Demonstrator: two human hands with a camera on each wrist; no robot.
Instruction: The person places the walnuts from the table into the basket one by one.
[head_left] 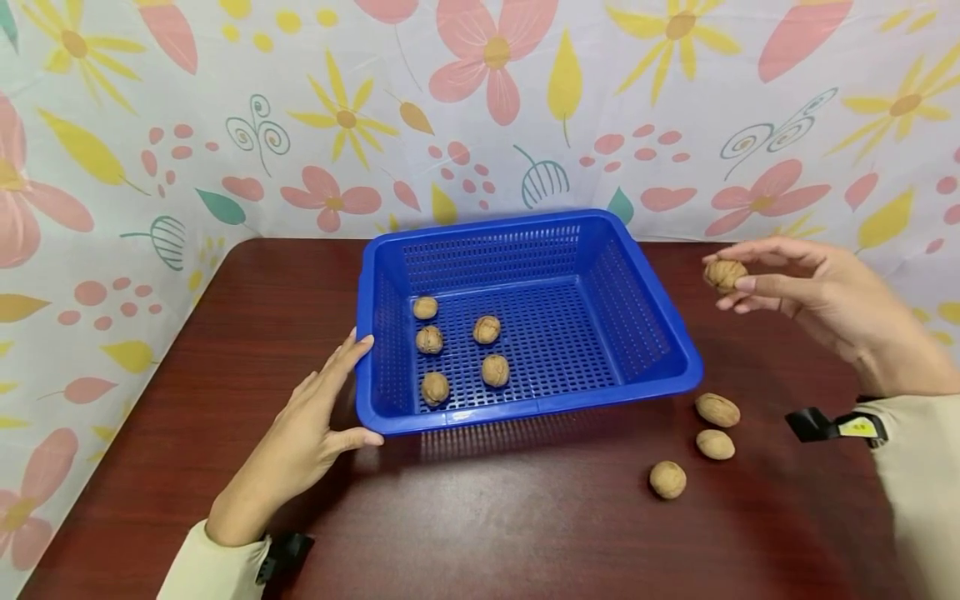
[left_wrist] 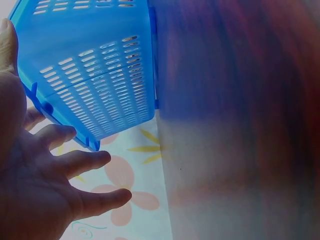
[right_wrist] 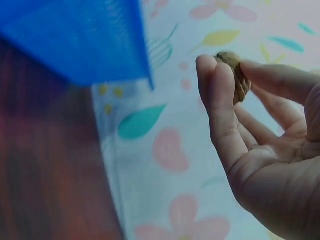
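Observation:
A walnut [head_left: 724,275] is pinched between the thumb and fingers of my right hand [head_left: 832,300], raised to the right of the blue basket [head_left: 525,406]. The right wrist view shows the same walnut [right_wrist: 235,75] partly covered by the fingertips. My left hand [head_left: 311,425] touches the basket's left rim and front left corner, its fingers extended. In the left wrist view, several fingers [left_wrist: 90,160] are spread below the rim, off the basket wall [left_wrist: 95,70]. Several walnuts [head_left: 495,371] lie apart on the basket floor, toward its left side.
Three more walnuts, one of them rounder [head_left: 667,480], lie on the dark red-brown table [head_left: 510,517] off the basket's front right corner. A white cloth [head_left: 487,167] printed with flowers and leaves hangs behind the table and along its left side.

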